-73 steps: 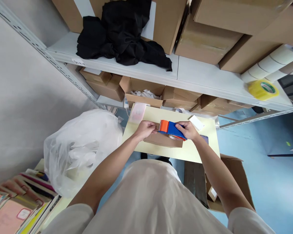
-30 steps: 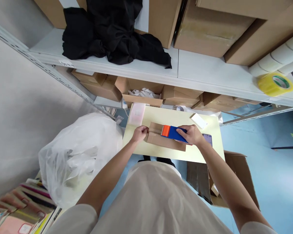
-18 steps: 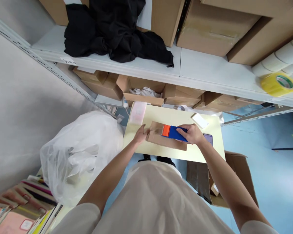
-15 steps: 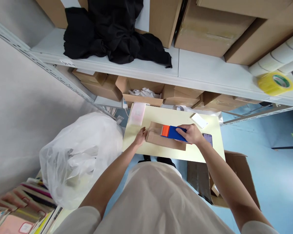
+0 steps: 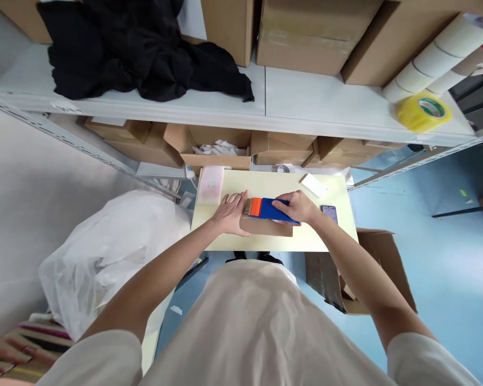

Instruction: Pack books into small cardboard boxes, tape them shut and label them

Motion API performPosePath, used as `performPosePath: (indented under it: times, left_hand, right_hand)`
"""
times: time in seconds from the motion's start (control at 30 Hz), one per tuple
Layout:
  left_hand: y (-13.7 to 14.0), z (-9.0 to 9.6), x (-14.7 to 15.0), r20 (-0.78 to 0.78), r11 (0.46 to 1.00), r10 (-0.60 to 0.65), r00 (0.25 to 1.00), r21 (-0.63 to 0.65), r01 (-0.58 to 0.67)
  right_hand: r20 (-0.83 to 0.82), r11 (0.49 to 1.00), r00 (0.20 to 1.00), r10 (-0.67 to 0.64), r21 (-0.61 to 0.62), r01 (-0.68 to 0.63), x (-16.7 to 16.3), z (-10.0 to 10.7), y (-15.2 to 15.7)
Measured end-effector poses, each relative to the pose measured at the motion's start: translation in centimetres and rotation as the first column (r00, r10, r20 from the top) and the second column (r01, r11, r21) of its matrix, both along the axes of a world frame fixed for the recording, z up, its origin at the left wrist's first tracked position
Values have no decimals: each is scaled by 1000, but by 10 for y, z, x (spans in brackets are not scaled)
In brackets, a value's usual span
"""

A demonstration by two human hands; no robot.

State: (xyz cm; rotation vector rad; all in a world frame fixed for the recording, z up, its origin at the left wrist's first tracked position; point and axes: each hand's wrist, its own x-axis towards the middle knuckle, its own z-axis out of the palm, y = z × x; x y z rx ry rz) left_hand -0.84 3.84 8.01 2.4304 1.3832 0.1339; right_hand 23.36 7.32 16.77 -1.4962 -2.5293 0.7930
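A small brown cardboard box [image 5: 268,227] lies on the pale yellow table [image 5: 233,243] in front of me. My right hand [image 5: 293,208] grips a blue and orange tape dispenser [image 5: 274,210], which sits over the top of the box with its orange end towards the left. Against the box's left end rests my left hand [image 5: 232,214], fingers stretched out and apart, palm towards the cardboard. The dispenser and my right hand cover part of the box's top, so the tape itself cannot be made out.
At the table's back lie a pink-white packet [image 5: 211,185], a white small box [image 5: 314,185] and a phone [image 5: 329,213]. A shelf [image 5: 301,102] with cartons, black cloth [image 5: 145,59] and yellow tape [image 5: 424,113] stands behind. A plastic bag [image 5: 116,246] bulges left; an open carton [image 5: 386,262] sits right.
My left hand has moved in flat against the box's left end, where a flap stuck out before. The dispenser stays over the box in my right hand. The view has shifted right.
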Motion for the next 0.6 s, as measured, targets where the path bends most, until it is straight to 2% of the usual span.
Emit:
performPosePath:
  times: [0.1, 0.2, 0.3, 0.37, 0.43, 0.6]
  left_hand:
    - [-3, 5, 0, -59, 999, 35, 998, -8, -35]
    - [-4, 10, 2, -100, 998, 61, 993, -1, -61]
    - [-3, 12, 4, -126, 999, 51, 991, 3, -51]
    - [-3, 13, 4, -148, 999, 49, 988, -2, -50]
    - [-5, 14, -1, -180, 998, 60, 982, -3, -61]
    - [-16, 19, -12, -271, 995, 105, 957, 30, -100]
  right_hand:
    - [39, 999, 999, -3, -32, 5, 26, 3, 7]
    - [28, 996, 1000, -14, -92, 16, 78, 2, 15]
    - [-12, 992, 998, -67, -104, 66, 129, -10, 21]
    - [-44, 987, 996, -77, -141, 70, 148, -25, 22]
    - [-81, 985, 994, -69, -165, 55, 150, -42, 22]
    - [-166, 987, 986, -16, -159, -11, 126, -74, 28]
